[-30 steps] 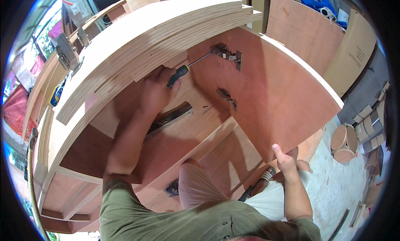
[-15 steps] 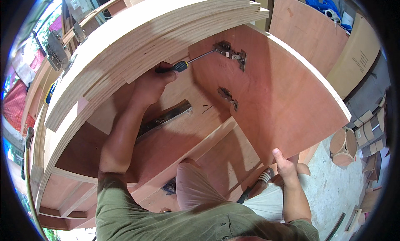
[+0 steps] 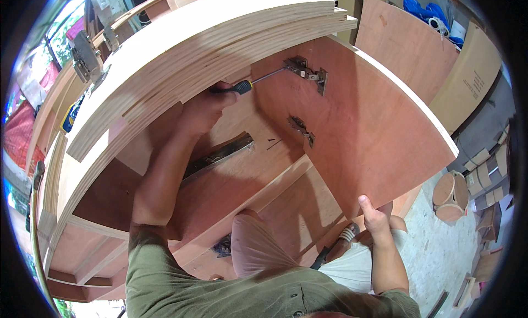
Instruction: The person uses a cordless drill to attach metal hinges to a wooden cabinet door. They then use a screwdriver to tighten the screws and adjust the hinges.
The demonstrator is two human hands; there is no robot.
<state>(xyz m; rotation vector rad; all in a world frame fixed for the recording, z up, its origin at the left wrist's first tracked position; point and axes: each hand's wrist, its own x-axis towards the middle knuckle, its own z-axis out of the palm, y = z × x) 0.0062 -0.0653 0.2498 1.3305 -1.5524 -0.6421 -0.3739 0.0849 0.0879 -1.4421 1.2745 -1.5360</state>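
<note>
My left hand [image 3: 206, 110] is closed around the handle of a screwdriver [image 3: 243, 87], reaching inside a curved wooden cabinet [image 3: 181, 59]. The screwdriver's thin shaft runs to the upper metal hinge [image 3: 303, 70], and its tip meets the hinge's inner end. A second hinge [image 3: 300, 129] sits lower, by the same joint. Both hinges join the cabinet to a reddish plywood door [image 3: 379, 125], which stands swung out. On the door's near bottom corner, my right hand [image 3: 375, 216] grips the edge with the thumb on the inner face; its other fingers are hidden behind.
A dark metal strip [image 3: 217, 155] lies inside the cabinet, with small dark bits beside it. More hinges [image 3: 87, 56] stand on another piece at the left. Plywood sheets [image 3: 407, 37] and cardboard [image 3: 467, 81] lean behind the door. Round wooden pieces [image 3: 451, 196] rest on the floor at right.
My left hand and the screwdriver have shifted slightly right in the picture, as has the cabinet's curved top. The tip stays at the upper hinge, and my right hand keeps its hold.
</note>
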